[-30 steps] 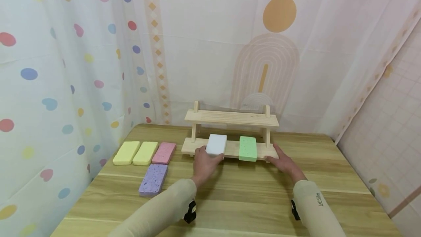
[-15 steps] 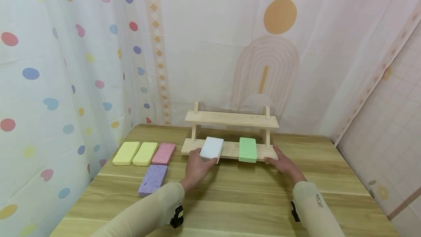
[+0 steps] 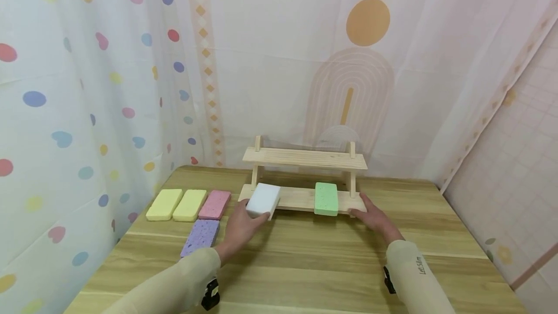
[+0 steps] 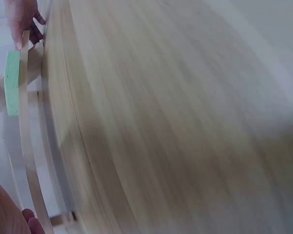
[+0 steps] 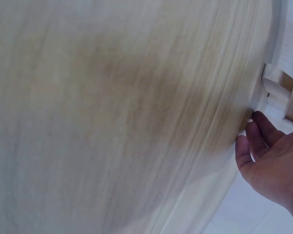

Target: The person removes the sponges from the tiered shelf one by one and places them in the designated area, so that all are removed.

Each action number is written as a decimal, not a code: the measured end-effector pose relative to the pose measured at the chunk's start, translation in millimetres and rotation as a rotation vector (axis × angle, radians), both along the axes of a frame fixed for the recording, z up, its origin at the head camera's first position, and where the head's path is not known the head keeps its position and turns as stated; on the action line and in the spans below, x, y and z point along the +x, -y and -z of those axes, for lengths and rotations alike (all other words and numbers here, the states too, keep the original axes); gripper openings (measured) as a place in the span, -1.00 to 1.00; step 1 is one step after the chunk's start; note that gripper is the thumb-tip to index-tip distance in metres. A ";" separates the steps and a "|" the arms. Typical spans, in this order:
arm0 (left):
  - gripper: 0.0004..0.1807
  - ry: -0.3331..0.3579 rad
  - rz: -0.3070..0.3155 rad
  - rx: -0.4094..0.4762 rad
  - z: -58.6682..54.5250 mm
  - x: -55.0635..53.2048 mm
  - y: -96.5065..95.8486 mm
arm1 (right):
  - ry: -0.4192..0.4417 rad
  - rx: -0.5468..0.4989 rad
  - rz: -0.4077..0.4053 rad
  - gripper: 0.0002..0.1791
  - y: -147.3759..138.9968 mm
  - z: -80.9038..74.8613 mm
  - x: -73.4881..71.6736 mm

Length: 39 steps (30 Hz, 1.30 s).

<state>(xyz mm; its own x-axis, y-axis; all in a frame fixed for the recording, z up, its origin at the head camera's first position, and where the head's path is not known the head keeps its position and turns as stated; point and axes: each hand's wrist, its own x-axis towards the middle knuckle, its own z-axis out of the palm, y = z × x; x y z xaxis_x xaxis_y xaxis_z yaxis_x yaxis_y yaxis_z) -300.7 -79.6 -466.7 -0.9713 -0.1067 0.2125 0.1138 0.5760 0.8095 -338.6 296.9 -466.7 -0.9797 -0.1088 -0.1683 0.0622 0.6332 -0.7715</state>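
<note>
My left hand (image 3: pixel 239 229) pinches a white sponge (image 3: pixel 264 198) between thumb and fingers, at the left end of the lower tier of a two-tier wooden display rack (image 3: pixel 298 199). The sponge is slanted and overlaps the tier's front edge in the head view. Farther right on that tier lies a green sponge (image 3: pixel 326 198), its front end jutting over the edge. My right hand (image 3: pixel 376 218) grips the tier's right end, thumb at the front. In the right wrist view, the fingers (image 5: pixel 256 139) of that hand curl below the tier, close to the table.
Left of the rack, two yellow sponges (image 3: pixel 164 204) and a pink sponge (image 3: pixel 215 204) lie in a row on the wooden table (image 3: pixel 331 265). A purple sponge (image 3: pixel 199 238) lies in front of them, near my left forearm. A patterned curtain (image 3: pixel 270 62) hangs behind.
My left hand has moved the white sponge leftward along the lower tier, and the sponge has turned to a slant. My right hand has stayed at the rack's right end.
</note>
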 end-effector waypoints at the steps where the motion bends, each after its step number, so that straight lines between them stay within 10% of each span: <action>1: -0.25 -0.003 0.003 0.006 -1.2 0.9 3.9 | -0.001 0.000 0.001 0.01 -0.1 0.5 -0.3; 15: -0.44 -0.069 -0.016 -0.025 -1.4 5.3 60.9 | -0.008 0.023 -0.007 0.02 -1.4 2.7 -2.5; 39: -0.18 0.031 -0.083 -0.101 2.4 38.8 139.1 | -0.001 0.019 0.007 0.00 0.3 0.0 -1.1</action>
